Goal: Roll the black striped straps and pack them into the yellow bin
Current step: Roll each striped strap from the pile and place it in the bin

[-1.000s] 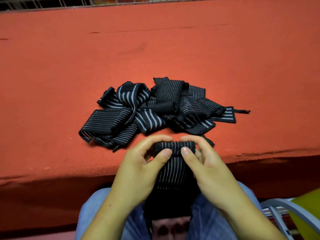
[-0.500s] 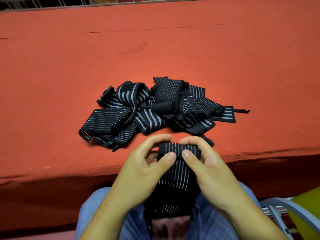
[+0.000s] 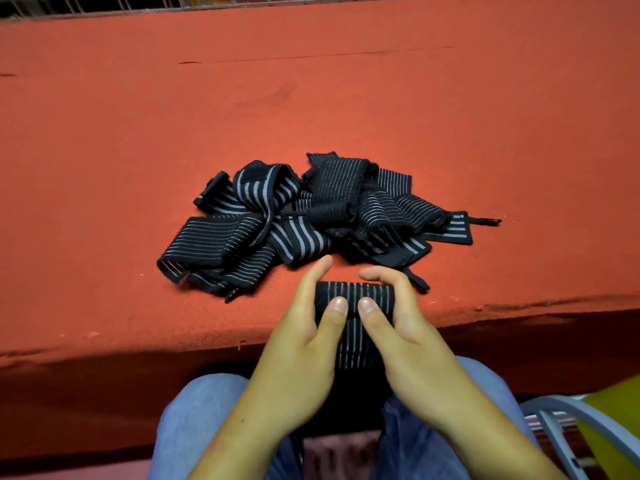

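Black striped strap, one: partly rolled at the near edge of the table, tail hanging below. Left hand and right hand pinch the roll, thumbs in front, right fingers curled behind. Pile beyond: unrolled, judged most of the job. Yellow bin: contents hidden.

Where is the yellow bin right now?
In the head view, only a corner of the yellow bin shows at the bottom right, behind a grey metal frame.
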Available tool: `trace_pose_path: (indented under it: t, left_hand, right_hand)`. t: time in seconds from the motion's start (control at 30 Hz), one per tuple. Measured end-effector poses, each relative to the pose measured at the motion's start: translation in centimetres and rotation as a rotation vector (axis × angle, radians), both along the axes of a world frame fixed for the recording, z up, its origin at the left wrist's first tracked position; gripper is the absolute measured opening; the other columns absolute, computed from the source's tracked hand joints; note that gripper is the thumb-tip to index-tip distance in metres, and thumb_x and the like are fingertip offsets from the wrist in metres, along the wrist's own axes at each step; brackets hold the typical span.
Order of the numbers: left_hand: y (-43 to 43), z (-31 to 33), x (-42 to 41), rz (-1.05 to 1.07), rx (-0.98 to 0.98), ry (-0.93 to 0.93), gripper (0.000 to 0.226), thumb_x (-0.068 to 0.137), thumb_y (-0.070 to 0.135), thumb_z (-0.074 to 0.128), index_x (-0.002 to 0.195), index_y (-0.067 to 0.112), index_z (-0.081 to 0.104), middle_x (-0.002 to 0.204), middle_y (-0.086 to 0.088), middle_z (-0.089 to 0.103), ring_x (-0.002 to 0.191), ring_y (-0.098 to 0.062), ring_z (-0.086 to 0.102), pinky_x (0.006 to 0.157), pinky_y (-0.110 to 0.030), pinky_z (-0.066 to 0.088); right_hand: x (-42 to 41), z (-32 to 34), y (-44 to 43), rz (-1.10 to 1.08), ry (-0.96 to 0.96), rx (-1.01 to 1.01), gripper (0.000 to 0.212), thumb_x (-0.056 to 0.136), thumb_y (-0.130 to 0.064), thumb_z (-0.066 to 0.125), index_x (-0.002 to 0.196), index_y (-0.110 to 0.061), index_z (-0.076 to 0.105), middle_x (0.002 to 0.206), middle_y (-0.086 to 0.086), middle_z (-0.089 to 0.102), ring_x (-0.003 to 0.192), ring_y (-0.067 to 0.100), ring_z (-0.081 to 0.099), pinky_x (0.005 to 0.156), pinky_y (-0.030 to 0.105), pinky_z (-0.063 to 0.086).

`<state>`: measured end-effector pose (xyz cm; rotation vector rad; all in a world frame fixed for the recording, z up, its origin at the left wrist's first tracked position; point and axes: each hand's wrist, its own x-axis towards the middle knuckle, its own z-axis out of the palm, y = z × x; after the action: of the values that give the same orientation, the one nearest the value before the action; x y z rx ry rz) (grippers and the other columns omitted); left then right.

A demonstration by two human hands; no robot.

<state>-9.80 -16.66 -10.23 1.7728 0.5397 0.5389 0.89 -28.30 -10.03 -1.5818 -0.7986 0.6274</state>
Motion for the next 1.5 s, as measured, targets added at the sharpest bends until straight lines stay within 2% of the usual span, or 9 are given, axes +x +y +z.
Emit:
trace_pose_path:
  t: [0.13, 0.33, 0.43, 0.57, 0.67, 0.93, 1.13, 1.3, 1.5]
  left_hand:
    - [-0.8, 0.1, 0.2, 0.036, 0.042, 0.022, 0.047, 0.108, 0.030, 0.045, 0.152, 0.042, 0.034, 0.128, 0.018, 0.064, 0.115, 0.009, 0.059, 0.093, -0.008, 0.041]
    - [-0.3, 0.2, 0.0, 0.031, 0.069, -0.049, 0.043, 0.101, 0.032, 0.049, 0.142, 0.045, 0.047, 0.119, 0.011, 0.068, 0.111, -0.011, 0.066, 0.104, -0.041, 0.050]
    - [-0.2, 0.8, -0.2, 0.017, 0.092, -0.067, 0.039, 0.101, 0.024, 0.053, 0.137, 0.040, 0.053, 0.123, 0.009, 0.067, 0.115, -0.015, 0.065, 0.107, -0.050, 0.049]
    - [0.3, 1.1, -0.4, -0.026, 0.106, -0.037, 0.029, 0.103, 0.018, 0.057, 0.125, 0.036, 0.061, 0.122, 0.010, 0.069, 0.114, -0.014, 0.066, 0.103, -0.049, 0.051]
    - [0.4, 1.4, -0.5, -0.062, 0.110, -0.011, 0.031, 0.103, 0.006, 0.057, 0.121, 0.031, 0.064, 0.116, 0.012, 0.072, 0.104, -0.007, 0.070, 0.093, -0.030, 0.056]
    - [0.7, 2.1, -0.3, -0.032, -0.070, -0.019, 0.033, 0.093, 0.043, 0.055, 0.119, 0.030, 0.070, 0.107, 0.017, 0.074, 0.095, 0.003, 0.068, 0.081, -0.011, 0.048]
    - [0.4, 1.4, -0.2, -0.039, -0.147, -0.031, 0.033, 0.101, 0.008, 0.060, 0.127, 0.027, 0.066, 0.117, 0.013, 0.075, 0.109, -0.004, 0.070, 0.093, -0.020, 0.053]
    - [0.1, 1.2, -0.4, -0.059, -0.110, -0.057, 0.047, 0.102, -0.001, 0.055, 0.139, 0.029, 0.056, 0.130, 0.015, 0.068, 0.123, -0.005, 0.063, 0.105, -0.026, 0.050]
    - [0.2, 0.8, -0.3, -0.067, -0.205, -0.037, 0.050, 0.102, 0.006, 0.057, 0.145, 0.031, 0.049, 0.128, 0.013, 0.069, 0.119, -0.003, 0.065, 0.100, -0.023, 0.051]
  right_hand:
    - [-0.4, 0.1, 0.0, 0.040, -0.034, -0.013, 0.029, 0.108, -0.026, 0.048, 0.129, -0.045, 0.045, 0.111, -0.028, 0.065, 0.104, -0.006, 0.063, 0.089, 0.013, 0.045]
    - [-0.1, 0.2, 0.0, 0.026, 0.073, -0.070, 0.026, 0.100, -0.061, 0.045, 0.125, -0.065, 0.044, 0.117, -0.022, 0.069, 0.109, -0.002, 0.066, 0.099, 0.027, 0.050]
    - [0.3, 0.4, 0.0, -0.012, 0.123, -0.081, 0.051, 0.083, -0.074, 0.041, 0.125, -0.050, 0.059, 0.113, -0.023, 0.073, 0.105, -0.007, 0.067, 0.103, 0.033, 0.050]
    - [0.4, 0.3, 0.1, -0.063, 0.271, -0.001, 0.046, 0.093, -0.068, 0.051, 0.112, -0.032, 0.073, 0.108, 0.002, 0.078, 0.108, 0.025, 0.073, 0.103, 0.058, 0.052]
    - [0.6, 0.2, 0.1, -0.074, 0.307, 0.029, 0.039, 0.091, -0.057, 0.051, 0.108, -0.029, 0.073, 0.108, 0.011, 0.077, 0.109, 0.037, 0.071, 0.102, 0.065, 0.050]
    - [1.1, -0.5, 0.0, -0.040, 0.352, 0.105, 0.025, 0.089, -0.033, 0.052, 0.102, -0.026, 0.072, 0.101, 0.006, 0.074, 0.097, 0.022, 0.067, 0.093, 0.045, 0.049]
    - [1.3, -0.9, -0.2, -0.016, 0.378, 0.071, 0.038, 0.085, -0.028, 0.051, 0.115, -0.037, 0.073, 0.120, 0.004, 0.075, 0.119, 0.031, 0.068, 0.111, 0.054, 0.047]
    - [0.8, -1.1, 0.1, -0.043, 0.316, 0.045, 0.032, 0.093, -0.062, 0.058, 0.117, -0.043, 0.068, 0.117, -0.002, 0.077, 0.112, 0.019, 0.072, 0.107, 0.052, 0.051]
    - [1.1, -0.5, -0.5, -0.004, 0.202, 0.005, 0.014, 0.106, -0.039, 0.052, 0.112, -0.040, 0.065, 0.111, -0.002, 0.076, 0.107, 0.020, 0.071, 0.103, 0.054, 0.052]
